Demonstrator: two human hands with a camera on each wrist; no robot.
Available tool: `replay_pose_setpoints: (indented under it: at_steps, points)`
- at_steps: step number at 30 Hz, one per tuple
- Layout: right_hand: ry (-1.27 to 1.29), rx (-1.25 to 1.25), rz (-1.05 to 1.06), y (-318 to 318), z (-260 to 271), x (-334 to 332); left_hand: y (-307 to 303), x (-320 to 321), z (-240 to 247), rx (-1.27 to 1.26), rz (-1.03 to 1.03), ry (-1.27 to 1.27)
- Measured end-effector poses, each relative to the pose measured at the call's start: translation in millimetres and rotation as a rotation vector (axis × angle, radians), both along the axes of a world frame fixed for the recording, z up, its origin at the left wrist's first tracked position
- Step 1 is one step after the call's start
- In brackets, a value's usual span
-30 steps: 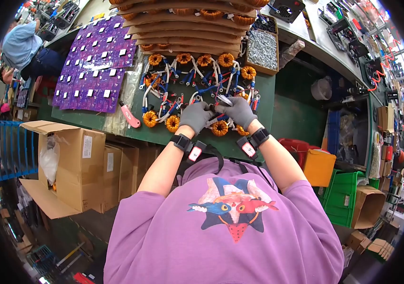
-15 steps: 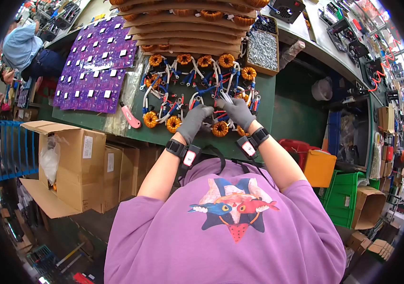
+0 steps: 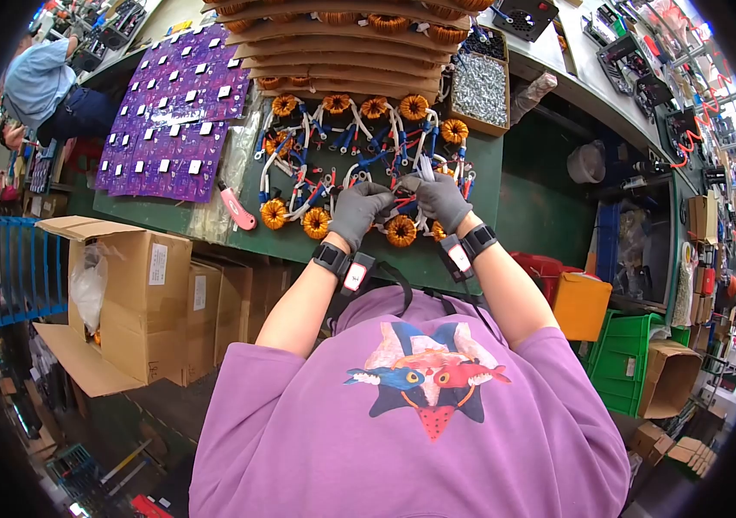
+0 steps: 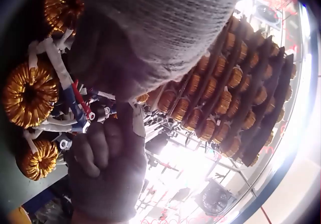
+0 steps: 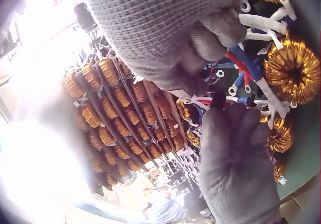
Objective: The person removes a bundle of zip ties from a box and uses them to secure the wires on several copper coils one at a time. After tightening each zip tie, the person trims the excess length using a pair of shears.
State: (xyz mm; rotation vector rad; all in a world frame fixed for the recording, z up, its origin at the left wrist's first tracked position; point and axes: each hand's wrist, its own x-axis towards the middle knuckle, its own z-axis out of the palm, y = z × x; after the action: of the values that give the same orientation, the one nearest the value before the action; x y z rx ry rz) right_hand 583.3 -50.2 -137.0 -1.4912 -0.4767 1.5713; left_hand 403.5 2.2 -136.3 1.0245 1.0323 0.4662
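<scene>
My gloved left hand [image 3: 361, 211] and gloved right hand [image 3: 444, 203] work close together at the front of a row of copper-wound toroid coils [image 3: 401, 231]. In the right wrist view, the left thumb and finger pinch a short black piece [image 5: 218, 99] around red and white wires. The right fingertips are right beside it, partly hidden by the glove. Thin white strips [image 3: 425, 168] stick up from the right hand's grip. White and blue leads with ring terminals [image 5: 233, 90] lie around both hands.
Cardboard layers stacked with coils [image 3: 342, 60] rise behind. Purple sheets with white squares [image 3: 169, 121] and a pink-handled cutter [image 3: 236, 211] lie left. A box of small metal parts [image 3: 478, 91] stands back right. An open carton [image 3: 165, 302] is at lower left.
Half a second ago my left hand had drawn back a little with its wrist turned; now it is back beside the right fingertips. The white strips have tilted more upright.
</scene>
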Motion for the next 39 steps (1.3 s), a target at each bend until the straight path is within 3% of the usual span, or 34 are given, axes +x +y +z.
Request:
replay_pose_setpoints:
  at_steps: [2,4,7,10,20,22,23,25,26,28,29,34,36,38,39]
  points:
    - [0.024,0.001,0.015,1.6,-4.2,0.4,-1.3,0.8,0.7,-0.001,0.008,0.004]
    - [-0.288,0.077,0.07,5.5,-6.3,-4.8,-3.1,1.8,5.8,0.062,0.0,0.026]
    - [-0.337,0.258,0.185,4.9,-11.7,-4.1,-2.7,3.1,-0.4,0.067,0.0,0.002]
    - [-0.374,0.195,0.124,5.8,-3.5,-5.3,-3.3,3.9,-0.5,0.065,0.027,-0.005]
    - [-0.332,0.008,0.073,4.3,7.5,-8.1,-0.1,2.2,-3.9,0.056,-0.017,0.027]
    - [-0.272,0.22,0.115,2.9,-4.9,-9.6,2.2,2.8,-13.9,0.139,-0.059,0.088]
    - [-0.288,0.212,0.128,3.7,-3.0,-9.1,-1.3,3.7,-8.1,0.138,-0.058,0.088]
    - [-0.314,0.207,0.094,4.3,-0.4,-9.1,-9.2,6.3,4.5,0.504,-0.094,0.277]
    - [-0.34,0.203,0.06,4.5,0.2,-9.5,-8.2,6.3,2.0,0.505,-0.095,0.276]
    - [-0.26,0.244,0.01,-0.2,-1.0,-17.7,-4.0,6.0,-11.2,0.868,-0.26,0.488]
    - [-0.179,0.289,-0.039,-2.0,-2.7,-23.9,0.5,8.5,-11.3,0.851,-0.221,0.523]
    - [-0.246,0.211,-0.071,1.3,0.6,-36.9,6.1,18.0,-10.3,0.771,-0.243,0.765]
    - [-0.36,0.204,-0.093,0.3,6.7,-21.5,9.7,18.9,1.3,0.557,-0.231,0.721]
    - [0.015,0.083,-0.1,-11.6,14.7,10.1,6.0,22.3,-7.1,0.604,-0.158,0.717]
    - [-0.097,0.006,-0.107,-17.5,35.9,9.4,-2.5,21.3,1.5,0.721,-0.073,0.7]
